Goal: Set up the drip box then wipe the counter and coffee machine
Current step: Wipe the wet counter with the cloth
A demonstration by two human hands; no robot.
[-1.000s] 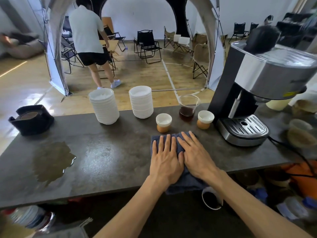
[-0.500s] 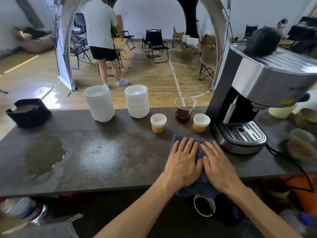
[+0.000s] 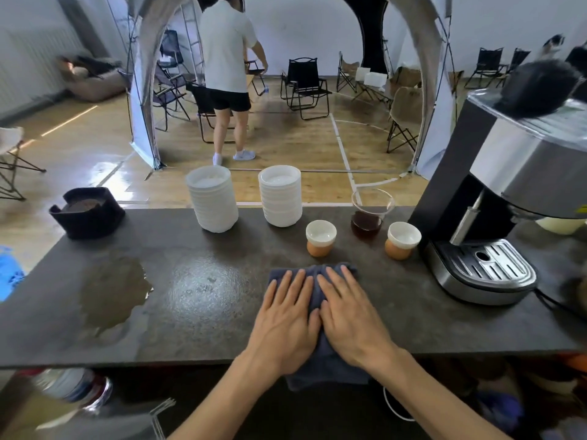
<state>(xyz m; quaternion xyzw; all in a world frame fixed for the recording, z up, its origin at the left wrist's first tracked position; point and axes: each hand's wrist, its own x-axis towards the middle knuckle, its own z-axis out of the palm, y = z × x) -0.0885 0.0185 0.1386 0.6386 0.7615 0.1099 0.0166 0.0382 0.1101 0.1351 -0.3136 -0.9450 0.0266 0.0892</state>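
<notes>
- The left hand (image 3: 287, 322) lies flat with straight, spread fingers, pressing down on a dark blue folded cloth (image 3: 320, 360); it grips nothing.
- The right hand (image 3: 352, 319) lies flat just beside it, thumbs touching, fingers likewise straight on the cloth.
- The cloth sits on the dark grey stone-look counter (image 3: 206, 296) at the near edge, its lower end hanging over the edge at 6 o'clock.
- A silver and black coffee machine (image 3: 495, 217) stands at 2 o'clock from the hands, its slotted metal drip tray (image 3: 486, 265) facing the hands.
- A black square drip box (image 3: 87, 212) with brown grounds inside rests at the counter's far left, at 10 o'clock.
- A brownish puddle (image 3: 111, 290) spreads on the counter at 9 o'clock, well apart from the cloth.
- Two stacks of white bowls (image 3: 212, 201) (image 3: 281, 198) stand at 11 and 12 o'clock.
- Two small white-and-tan cups (image 3: 320, 238) (image 3: 401, 241) stand just beyond the cloth, with a clear plastic cup of dark coffee (image 3: 370, 214) between and behind them.
- A person in a white shirt (image 3: 227, 58) stands on the wooden floor beyond the counter, among folding chairs.
</notes>
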